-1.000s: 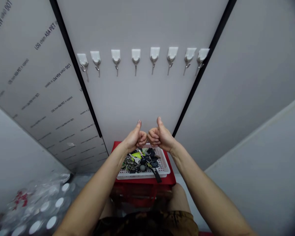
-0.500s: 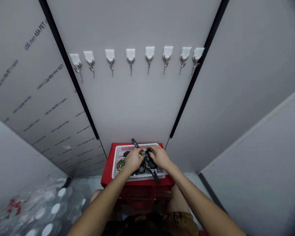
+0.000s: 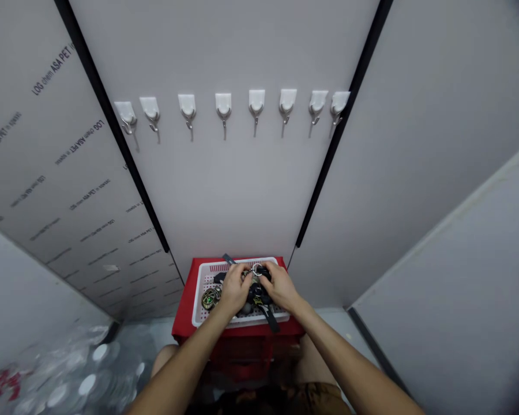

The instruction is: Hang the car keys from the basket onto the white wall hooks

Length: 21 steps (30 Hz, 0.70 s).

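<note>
A white plastic basket (image 3: 198, 308) with slotted sides holds a heap of dark keychains. Over its middle, my left hand (image 3: 236, 288) pinches the left end of a keychain with a silver split ring (image 3: 257, 269). On the other side my right hand (image 3: 282, 287) has its fingers closed on the black part of the same keychain, right of the ring. A round gold and green charm (image 3: 209, 298) lies left of my left hand. Below my hands, a black strap (image 3: 269, 317) hangs over the basket's near rim. My fingers partly hide the heap.
The basket stands on a red-covered stool or box (image 3: 184, 320) against the white wall panel (image 3: 237, 196). Several white adhesive hooks (image 3: 223, 106) line the panel above. At lower left on the floor are clear bottles (image 3: 86, 383) with white caps, wrapped in plastic.
My hands have lifted the keychain a little, and its silver ring now shows between my fingers. The camera view has shifted slightly.
</note>
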Available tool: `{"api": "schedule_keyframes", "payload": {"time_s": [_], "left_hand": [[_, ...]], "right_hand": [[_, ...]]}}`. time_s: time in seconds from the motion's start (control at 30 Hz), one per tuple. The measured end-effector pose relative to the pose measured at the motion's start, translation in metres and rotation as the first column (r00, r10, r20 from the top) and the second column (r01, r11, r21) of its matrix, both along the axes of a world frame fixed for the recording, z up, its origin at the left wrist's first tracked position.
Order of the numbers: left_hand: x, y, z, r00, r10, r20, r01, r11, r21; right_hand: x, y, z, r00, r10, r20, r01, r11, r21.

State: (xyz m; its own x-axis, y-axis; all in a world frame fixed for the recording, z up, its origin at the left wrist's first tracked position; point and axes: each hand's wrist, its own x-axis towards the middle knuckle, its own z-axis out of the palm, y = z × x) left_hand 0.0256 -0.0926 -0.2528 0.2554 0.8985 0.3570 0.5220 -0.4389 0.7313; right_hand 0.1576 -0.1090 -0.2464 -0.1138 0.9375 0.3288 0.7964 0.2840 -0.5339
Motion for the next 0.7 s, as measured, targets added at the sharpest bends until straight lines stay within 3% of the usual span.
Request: {"api": "schedule_keyframes", "payload": {"time_s": [0.17,0.37,0.53,0.6,0.7], "left_hand": [[0.000,0.000,0.001,0.984,-0.098,0.147,0.115,0.987,-0.113],[-0.001,0.002,0.011,0.973,-0.002,0.231,0.050,0.978,-0.204],[0.008,-0.001,0.050,0.994,-0.104,0.021,0.106,0.985,-0.135],[0.014,-0.004,0.068,0.997,-0.058,-0.049,0.050,0.987,-0.154],[0.026,-0.010,0.091,0.999,0.032,-0.025,-0.036,0.982,-0.186]], "right_hand": [[0.002,-0.004,0.004,0.979,-0.019,-0.202,0.021,1.000,0.007],[0.003,-0.010,0.011,0.976,-0.084,-0.201,0.085,0.996,-0.002],[0.004,-0.018,0.029,0.987,0.075,-0.140,-0.060,0.993,0.103],[0.006,-0.022,0.037,0.990,0.056,-0.131,-0.043,0.994,0.096],[0.010,-0.027,0.047,0.983,-0.024,-0.180,0.044,0.993,0.109]]}}
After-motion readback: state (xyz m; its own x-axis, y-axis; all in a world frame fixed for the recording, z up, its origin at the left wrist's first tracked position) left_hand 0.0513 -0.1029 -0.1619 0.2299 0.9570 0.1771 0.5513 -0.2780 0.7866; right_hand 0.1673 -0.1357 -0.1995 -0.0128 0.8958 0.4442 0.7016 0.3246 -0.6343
